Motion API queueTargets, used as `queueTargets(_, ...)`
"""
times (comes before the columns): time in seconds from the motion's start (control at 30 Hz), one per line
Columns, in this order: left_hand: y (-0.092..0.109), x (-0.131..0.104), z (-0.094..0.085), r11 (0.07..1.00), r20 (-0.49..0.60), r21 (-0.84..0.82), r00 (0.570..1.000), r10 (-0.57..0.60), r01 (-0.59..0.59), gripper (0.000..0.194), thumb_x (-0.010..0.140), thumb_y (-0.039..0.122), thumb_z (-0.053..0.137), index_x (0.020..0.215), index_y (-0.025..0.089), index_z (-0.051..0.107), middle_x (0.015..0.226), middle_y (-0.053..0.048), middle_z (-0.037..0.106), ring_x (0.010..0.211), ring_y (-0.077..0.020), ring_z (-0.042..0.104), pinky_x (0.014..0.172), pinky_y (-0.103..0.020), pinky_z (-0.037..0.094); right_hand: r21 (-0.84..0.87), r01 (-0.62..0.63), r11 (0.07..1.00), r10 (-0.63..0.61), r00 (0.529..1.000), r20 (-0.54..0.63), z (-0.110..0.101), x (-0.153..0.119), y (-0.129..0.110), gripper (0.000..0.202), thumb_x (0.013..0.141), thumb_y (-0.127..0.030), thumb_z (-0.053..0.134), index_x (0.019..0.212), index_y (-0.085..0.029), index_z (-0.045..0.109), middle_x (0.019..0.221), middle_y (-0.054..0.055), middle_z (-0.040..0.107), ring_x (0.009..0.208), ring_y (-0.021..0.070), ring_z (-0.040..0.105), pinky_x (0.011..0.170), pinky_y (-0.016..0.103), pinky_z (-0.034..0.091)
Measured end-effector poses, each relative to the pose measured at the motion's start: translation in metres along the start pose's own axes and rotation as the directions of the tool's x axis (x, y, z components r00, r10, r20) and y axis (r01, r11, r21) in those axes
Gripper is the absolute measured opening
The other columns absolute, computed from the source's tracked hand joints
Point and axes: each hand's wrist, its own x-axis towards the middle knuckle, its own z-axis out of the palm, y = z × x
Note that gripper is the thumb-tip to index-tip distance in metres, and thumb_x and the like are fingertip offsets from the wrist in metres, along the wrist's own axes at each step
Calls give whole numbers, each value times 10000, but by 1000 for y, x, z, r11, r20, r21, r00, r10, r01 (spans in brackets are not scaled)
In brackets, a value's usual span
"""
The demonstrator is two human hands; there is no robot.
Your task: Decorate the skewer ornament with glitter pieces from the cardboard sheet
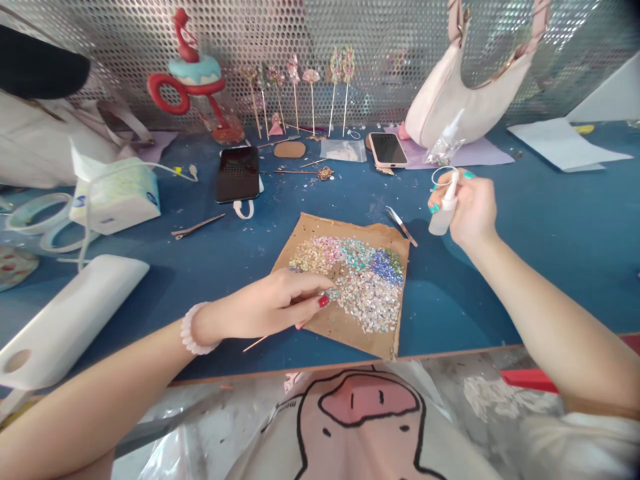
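A piece of cardboard [320, 230] lies at the table's front, covered with heaps of small rhinestones [373, 300] in white, blue, teal, pink and yellow. My left hand [273, 303] reaches over its left side, fingers closed in a pinch beside the white stones. From under this hand sticks out a thin wooden stick [255, 344], which lines up with the pinched fingertips; its other end is hidden. My right hand [473, 203] grips a small translucent squeeze bottle [442, 217] with a white nozzle, held up right of the cardboard. Tweezers [401, 227] rest by the cardboard's upper right corner.
Decorated sticks [313, 100] stand upright at the back. Two phones, a black one [239, 173] and a pink-cased one [389, 149], lie ahead. A red-handled cup [200, 87], tissue pack [117, 197], white device [75, 320] and white handbag [465, 93] surround the work area.
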Motion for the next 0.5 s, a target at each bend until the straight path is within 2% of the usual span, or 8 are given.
queueTargets(0.17,0,1,0,1000,1,5,1000,1,-1,227,988,242,360,966,151,567,572,67,515,488,-75,500,489,-178,391,5,61,998,-61,998,-14,1,-3,3,85,673,-268,578,638,-201,539,526,-52,444,430,90,457,447,254,353)
queueTargets(0.4,1,1,0,1000,3,0,1000,1,-1,215,988,232,360,964,151,558,568,70,508,487,-74,501,490,-176,390,-34,78,996,-79,997,-10,1,-6,3,149,746,-298,544,666,-194,616,460,-36,503,420,106,472,433,252,341)
queueTargets(0.5,1,1,0,1000,7,-3,1000,1,-1,220,991,231,356,925,154,551,564,70,504,489,-73,499,493,-176,388,-65,92,994,-94,995,-29,1,-7,2,149,751,-262,571,636,-183,624,452,-32,520,417,98,480,432,242,339)
